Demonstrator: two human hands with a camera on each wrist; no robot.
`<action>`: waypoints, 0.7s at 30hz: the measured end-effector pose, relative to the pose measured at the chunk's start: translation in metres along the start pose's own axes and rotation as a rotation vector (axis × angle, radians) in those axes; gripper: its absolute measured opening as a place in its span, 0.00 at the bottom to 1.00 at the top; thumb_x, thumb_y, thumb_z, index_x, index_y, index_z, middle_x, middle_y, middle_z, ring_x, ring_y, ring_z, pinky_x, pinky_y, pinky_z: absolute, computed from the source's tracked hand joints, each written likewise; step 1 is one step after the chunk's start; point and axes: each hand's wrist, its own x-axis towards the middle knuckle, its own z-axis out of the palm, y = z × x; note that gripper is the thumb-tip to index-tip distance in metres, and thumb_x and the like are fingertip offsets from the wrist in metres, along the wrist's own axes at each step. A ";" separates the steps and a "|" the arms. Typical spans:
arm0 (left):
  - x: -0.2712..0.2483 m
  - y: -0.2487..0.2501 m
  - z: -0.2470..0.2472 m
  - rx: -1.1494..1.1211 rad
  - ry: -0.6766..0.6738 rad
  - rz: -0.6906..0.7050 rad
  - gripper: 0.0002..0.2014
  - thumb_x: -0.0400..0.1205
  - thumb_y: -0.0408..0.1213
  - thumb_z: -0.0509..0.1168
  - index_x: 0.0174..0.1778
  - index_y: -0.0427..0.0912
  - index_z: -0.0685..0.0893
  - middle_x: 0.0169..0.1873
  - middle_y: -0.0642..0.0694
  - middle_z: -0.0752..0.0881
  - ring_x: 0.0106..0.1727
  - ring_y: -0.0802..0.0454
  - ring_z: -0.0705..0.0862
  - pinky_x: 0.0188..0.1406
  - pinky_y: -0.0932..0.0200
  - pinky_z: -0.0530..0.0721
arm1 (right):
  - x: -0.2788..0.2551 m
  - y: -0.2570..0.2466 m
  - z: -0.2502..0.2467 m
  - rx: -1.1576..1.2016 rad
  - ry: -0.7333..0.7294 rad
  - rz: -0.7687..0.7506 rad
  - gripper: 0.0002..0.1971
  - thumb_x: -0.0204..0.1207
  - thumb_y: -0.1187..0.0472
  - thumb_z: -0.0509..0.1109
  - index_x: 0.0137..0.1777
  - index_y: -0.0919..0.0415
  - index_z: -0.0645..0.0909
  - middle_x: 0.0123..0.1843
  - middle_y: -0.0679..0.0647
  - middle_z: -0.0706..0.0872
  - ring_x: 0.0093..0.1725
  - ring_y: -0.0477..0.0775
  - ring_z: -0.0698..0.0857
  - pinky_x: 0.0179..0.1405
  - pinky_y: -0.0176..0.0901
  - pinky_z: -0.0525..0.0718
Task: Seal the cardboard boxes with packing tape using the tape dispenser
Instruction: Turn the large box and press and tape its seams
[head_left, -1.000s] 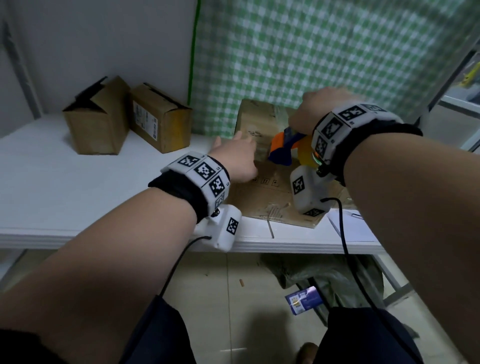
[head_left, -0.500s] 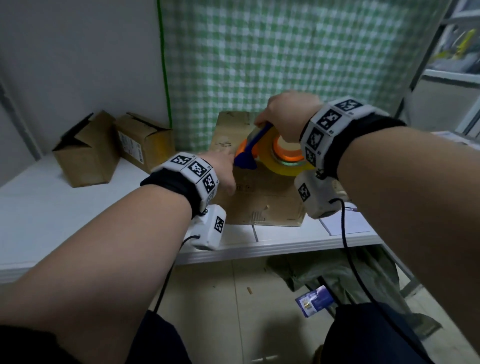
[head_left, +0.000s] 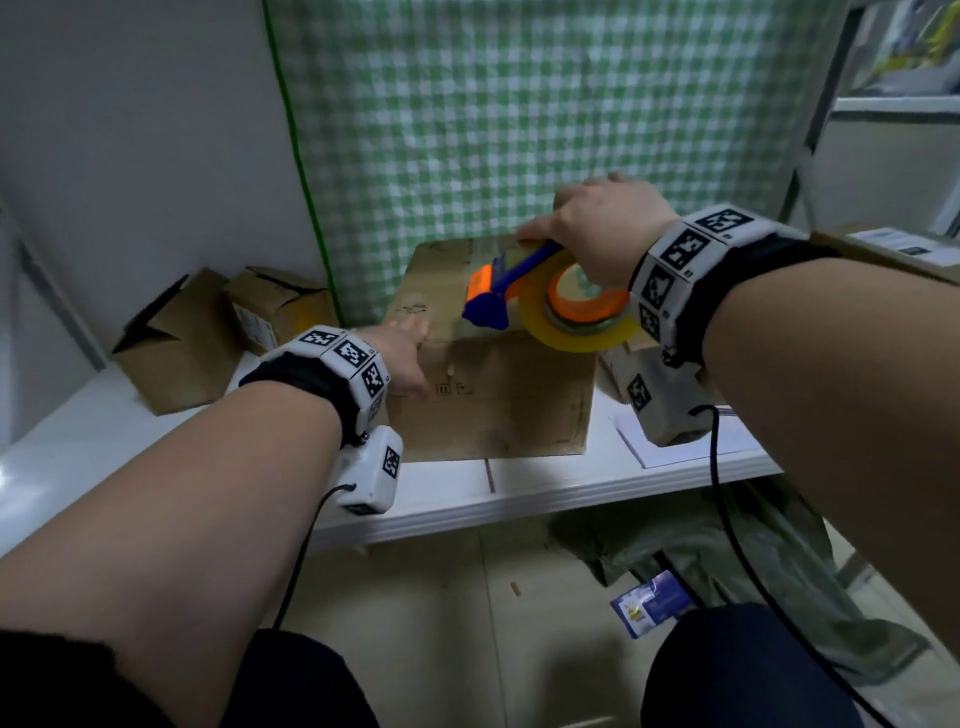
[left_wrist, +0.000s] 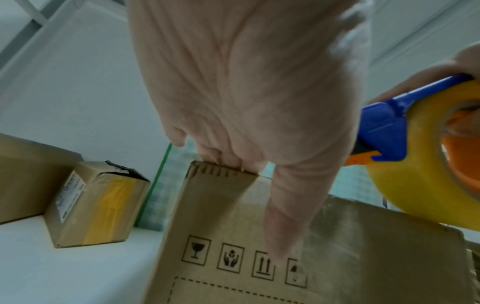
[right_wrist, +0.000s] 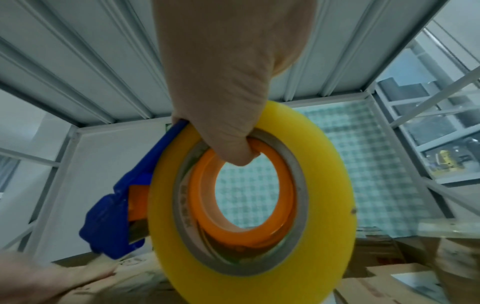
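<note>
The cardboard box (left_wrist: 259, 257) shows printed handling symbols: a broken glass, cupped hands, two upward arrows and a partly hidden fourth; no words are readable.

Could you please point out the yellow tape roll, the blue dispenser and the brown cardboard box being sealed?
yellow tape roll (right_wrist: 324, 205): right wrist view, its flat side.
blue dispenser (head_left: 488, 312): head view, its front end.
brown cardboard box (head_left: 514, 405): head view, its front face.
</note>
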 end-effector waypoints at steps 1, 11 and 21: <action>0.001 0.001 0.000 0.000 -0.005 -0.011 0.51 0.75 0.52 0.69 0.83 0.45 0.39 0.84 0.46 0.44 0.83 0.47 0.54 0.78 0.48 0.64 | -0.003 0.005 0.002 0.000 -0.003 0.008 0.28 0.81 0.66 0.61 0.77 0.40 0.65 0.64 0.57 0.76 0.65 0.64 0.76 0.67 0.58 0.71; 0.005 0.005 -0.001 -0.015 -0.040 -0.052 0.52 0.75 0.51 0.69 0.83 0.47 0.37 0.84 0.46 0.42 0.83 0.46 0.54 0.79 0.49 0.63 | -0.001 0.013 0.014 -0.110 0.009 -0.001 0.24 0.82 0.60 0.63 0.76 0.41 0.68 0.64 0.58 0.76 0.66 0.63 0.75 0.69 0.57 0.70; -0.001 0.030 -0.012 0.039 -0.058 -0.083 0.50 0.75 0.54 0.69 0.81 0.63 0.37 0.83 0.39 0.48 0.82 0.38 0.57 0.78 0.34 0.51 | 0.007 -0.001 0.015 -0.226 0.000 -0.031 0.17 0.84 0.62 0.61 0.71 0.49 0.73 0.63 0.59 0.76 0.63 0.63 0.75 0.56 0.50 0.72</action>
